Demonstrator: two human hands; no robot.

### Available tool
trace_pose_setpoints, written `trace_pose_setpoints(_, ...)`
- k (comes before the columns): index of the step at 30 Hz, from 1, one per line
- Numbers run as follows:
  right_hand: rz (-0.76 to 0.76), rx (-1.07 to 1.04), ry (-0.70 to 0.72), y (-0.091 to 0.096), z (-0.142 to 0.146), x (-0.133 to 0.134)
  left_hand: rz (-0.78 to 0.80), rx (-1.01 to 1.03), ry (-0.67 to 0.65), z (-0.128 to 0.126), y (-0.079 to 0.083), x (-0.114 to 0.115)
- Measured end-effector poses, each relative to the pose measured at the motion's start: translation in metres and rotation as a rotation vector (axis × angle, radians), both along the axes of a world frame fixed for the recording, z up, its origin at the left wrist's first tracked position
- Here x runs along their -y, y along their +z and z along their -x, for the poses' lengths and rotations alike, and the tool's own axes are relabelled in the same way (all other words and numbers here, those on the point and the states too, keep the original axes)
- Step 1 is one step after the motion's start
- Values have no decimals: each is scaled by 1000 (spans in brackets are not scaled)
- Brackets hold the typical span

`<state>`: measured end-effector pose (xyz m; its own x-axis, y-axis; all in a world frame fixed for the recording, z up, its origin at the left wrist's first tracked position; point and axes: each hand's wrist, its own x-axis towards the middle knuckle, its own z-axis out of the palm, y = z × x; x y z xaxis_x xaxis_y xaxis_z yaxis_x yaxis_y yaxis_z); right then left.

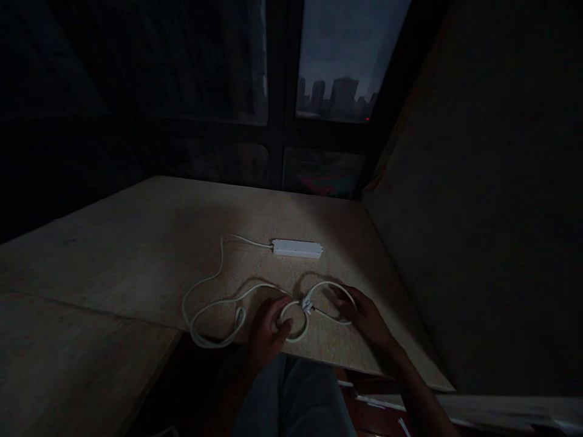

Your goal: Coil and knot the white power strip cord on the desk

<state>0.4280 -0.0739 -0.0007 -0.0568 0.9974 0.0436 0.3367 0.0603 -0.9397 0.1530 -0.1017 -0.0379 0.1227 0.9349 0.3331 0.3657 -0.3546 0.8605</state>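
A white power strip (pixel 297 248) lies on the stone-like ledge, its pale cord (pixel 221 258) running out from the left end and curving round toward me. Near the front edge, my left hand (pixel 269 328) grips the cord where it bends into a small loop. My right hand (pixel 364 315) has its fingers closed round another loop of the same cord, to the right. Between both hands sits the white plug (pixel 308 303), its prongs pointing down and to the right. Dim light hides some of the fingertips.
The pale ledge (pixel 136 243) has a front edge close to my knees (pixel 300 394). Dark-framed windows (pixel 346 67) stand behind it, and a dark wall (pixel 501 212) rises on the right. Slack cord loops hang near the front edge on the left.
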Motion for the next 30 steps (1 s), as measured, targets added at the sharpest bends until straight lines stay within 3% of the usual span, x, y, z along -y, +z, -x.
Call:
trace_pose_setpoints(6, 22, -171, -108, -5, -3, 8, 70, -12, -130, 6, 12, 7)
trace_pose_setpoints(9, -9, -236, -159, -6, -6, 4, 58, -54, -57, 2, 15, -3)
trace_pose_setpoints(12, -14, -277, -213, -9, -8, 2, -86, -135, 63, -4, 28, -32)
trace_pose_setpoints(15, 3, -345, -255, -11, -7, 1, -225, -297, 130, -11, 50, -80)
trace_pose_setpoints(19, -13, -382, -264, -13, -4, 0, -163, -742, 85, -17, 68, -143)
trace_pose_setpoints(21, -18, -377, -249, -13, -4, 0, -126, -950, 3, -15, 65, -165)
trace_pose_setpoints(23, -28, -350, -245, -14, -5, -1, -103, -1025, -51, -11, 57, -180)
trace_pose_setpoints(30, -53, -280, -236, -16, -6, -2, -46, -1039, -123, 2, 43, -201)
